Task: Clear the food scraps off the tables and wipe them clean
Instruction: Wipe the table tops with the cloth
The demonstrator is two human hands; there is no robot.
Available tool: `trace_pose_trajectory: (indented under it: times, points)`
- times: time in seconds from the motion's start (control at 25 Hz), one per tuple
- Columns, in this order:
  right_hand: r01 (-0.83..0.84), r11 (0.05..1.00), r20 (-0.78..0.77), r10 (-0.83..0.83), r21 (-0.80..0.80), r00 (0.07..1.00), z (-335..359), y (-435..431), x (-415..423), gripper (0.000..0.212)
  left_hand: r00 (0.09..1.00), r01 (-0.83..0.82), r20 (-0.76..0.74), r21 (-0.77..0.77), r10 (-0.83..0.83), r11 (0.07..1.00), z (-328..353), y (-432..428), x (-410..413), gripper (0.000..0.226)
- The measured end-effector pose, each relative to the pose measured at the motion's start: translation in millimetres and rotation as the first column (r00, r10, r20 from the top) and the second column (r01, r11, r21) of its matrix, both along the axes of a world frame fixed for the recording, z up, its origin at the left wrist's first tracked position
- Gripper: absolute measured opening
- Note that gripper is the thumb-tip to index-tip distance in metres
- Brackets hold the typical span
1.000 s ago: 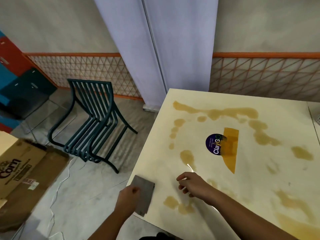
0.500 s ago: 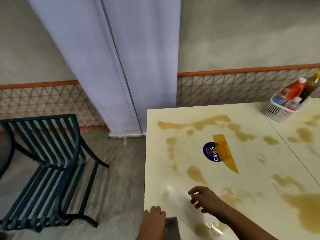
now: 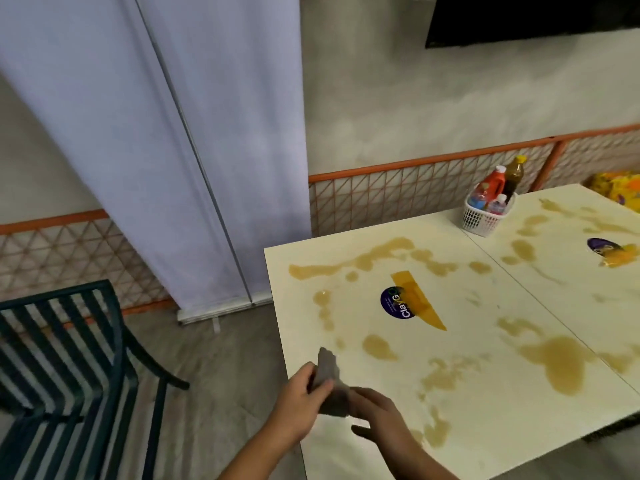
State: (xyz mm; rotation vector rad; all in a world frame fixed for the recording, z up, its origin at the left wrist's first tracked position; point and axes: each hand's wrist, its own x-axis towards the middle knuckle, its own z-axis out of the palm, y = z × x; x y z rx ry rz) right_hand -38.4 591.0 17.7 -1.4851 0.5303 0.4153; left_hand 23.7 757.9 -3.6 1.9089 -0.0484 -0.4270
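- A grey cloth (image 3: 327, 370) is held up just above the near left corner of the tabletop (image 3: 485, 427), not yet pressed flat on it.
- The left hand (image 3: 298, 403) is curled round the cloth's middle, fingers gripping it.
- The right hand (image 3: 381, 417) meets the cloth's lower end. Whether that end is pinched or only touched cannot be told.
- Step judged: the cloth is being bunched or refolded for wiping. Little of the wiping appears done.
- Brown liquid spills are spread over the tabletop; one patch (image 3: 379, 346) lies near the cloth, and a large puddle (image 3: 561, 362) sits beside the seam with a second tabletop (image 3: 568, 271), also stained.
- No solid scraps are made out.
- Risk: liquid could be pushed over the near or left edge onto the floor, or towards the dark slatted chair (image 3: 69, 341), if strokes are drawn outward.
- Risk: a small cloth is likely soaked quickly, so the spills could be smeared rather than lifted.
- Risk: the large puddle could be driven into the seam between the tabletops.
- Risk: the white basket (image 3: 481, 221) of bottles (image 3: 491, 183) on the far seam could be knocked by a long reach.
- Risk: the round ClayGo sticker (image 3: 393, 303) could be lifted at its rim by hard rubbing.
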Motion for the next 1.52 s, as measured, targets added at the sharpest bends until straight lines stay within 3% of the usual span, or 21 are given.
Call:
trace_pose_trajectory:
  times: [0.12,0.2,0.36,0.44,0.56,0.64,0.72,0.8,0.84,0.96,1.08,1.12,1.24,1.4,1.52]
  points:
    - [0.022,0.957,0.123,-0.060,0.288,0.991,16,9,3,0.030,0.985,0.105,0.132,0.049,-0.110,0.993,32,-17,-15,0.007]
    - [0.050,0.893,0.123,-0.117,0.447,0.986,18,16,4,0.035,0.964,0.151,0.198,0.130,-0.175,0.980,39,-24,-26,0.009]
    - [0.221,0.803,0.034,-0.286,0.553,0.958,-19,32,-9,0.035,0.959,0.256,0.070,0.192,-0.273,0.947,29,-19,-40,0.021]
    - [0.300,0.839,-0.003,-0.335,0.454,0.942,-36,31,-9,0.036,0.965,0.259,0.005,0.112,-0.261,0.959,22,-12,-35,0.015]
    - [0.423,0.880,-0.028,-0.427,0.215,0.904,-53,20,26,0.042,0.997,0.064,-0.035,0.059,-0.062,0.996,-4,5,8,0.013]
    - [0.366,0.930,0.114,-0.362,-0.014,0.925,-59,21,51,0.050,0.990,-0.103,-0.084,0.101,0.112,0.989,-28,20,46,0.013]
    - [0.325,0.917,0.303,-0.249,-0.232,0.920,-72,29,79,0.044,0.959,-0.213,-0.149,0.182,0.241,0.960,-58,36,92,0.007]
    - [0.284,0.818,0.454,-0.031,-0.501,0.891,-100,40,102,0.052,0.921,-0.272,-0.202,0.276,0.333,0.922,-92,45,142,0.025]
    - [0.207,0.756,0.447,0.126,-0.621,0.886,-119,46,112,0.055,0.902,-0.310,-0.207,0.304,0.380,0.901,-110,47,168,0.037]
    - [-0.035,0.428,0.224,0.539,-0.903,0.812,-192,72,128,0.051,0.839,-0.418,-0.257,0.261,0.480,0.870,-154,43,247,0.064]
    - [-0.218,0.175,-0.069,0.607,-0.960,0.791,-220,89,144,0.050,0.769,-0.536,-0.270,0.224,0.580,0.814,-164,24,301,0.066]
    - [-0.259,0.139,-0.118,0.627,-0.956,0.770,-219,92,155,0.053,0.749,-0.567,-0.258,0.225,0.610,0.792,-165,18,309,0.075]
    - [-0.271,0.126,-0.122,0.663,-0.954,0.739,-206,89,219,0.068,0.703,-0.641,-0.217,0.219,0.677,0.736,-165,16,315,0.096]
    - [-0.249,0.106,-0.114,0.676,-0.963,0.728,-206,75,354,0.071,0.677,-0.670,-0.169,0.262,0.716,0.695,-166,15,314,0.057]
    - [-0.326,0.077,-0.183,0.696,-0.942,0.694,-204,68,476,0.072,0.708,-0.655,-0.037,0.340,0.706,0.675,-171,14,314,0.064]
